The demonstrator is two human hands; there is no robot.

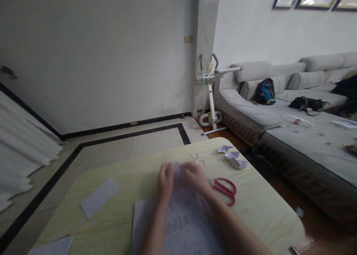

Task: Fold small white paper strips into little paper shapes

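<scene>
Between my two hands is a small piece of white paper (pixel 177 171), blurred by motion. My left hand (pixel 166 179) pinches its left side with curled fingers. On the other side, the fingers of my right hand (pixel 194 175) close on the paper too. Below my hands and forearms lies a lined sheet with writing (pixel 186 225), partly covered by my arms. Red-handled scissors (pixel 225 190) rest just right of my right hand, their blades mostly hidden by it. Thin paper scraps (pixel 197 159) are scattered beyond my hands.
Folded paper pieces (pixel 233 158) sit near the far right corner of the table (pixel 256 210). A white paper strip (pixel 99 197) lies at the left, with another paper (pixel 52 247) at the near left edge. A grey sofa (pixel 292 124) stands to the right.
</scene>
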